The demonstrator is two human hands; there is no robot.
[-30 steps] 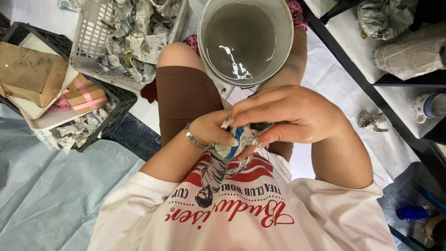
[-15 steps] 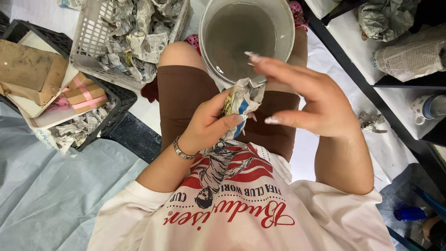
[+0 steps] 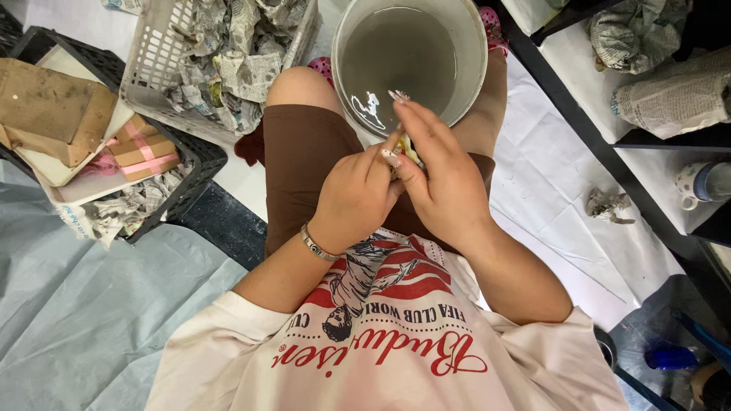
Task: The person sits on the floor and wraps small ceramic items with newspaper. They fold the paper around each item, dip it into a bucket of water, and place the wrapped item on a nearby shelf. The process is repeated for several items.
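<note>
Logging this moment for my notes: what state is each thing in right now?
Bucket: upright, holds murky water.
Paper wad: crumpled, pressed between both hands, mostly hidden.
Left hand: closed on the wad.
Right hand: closed on the wad.
White basket: filled with crumpled newspaper.
Black crate: holds cardboard and paper scraps.

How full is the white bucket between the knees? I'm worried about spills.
Partly full. The white bucket stands upright holding murky grey liquid whose glinting surface sits well below the rim, with bare inner wall showing above it.
</note>
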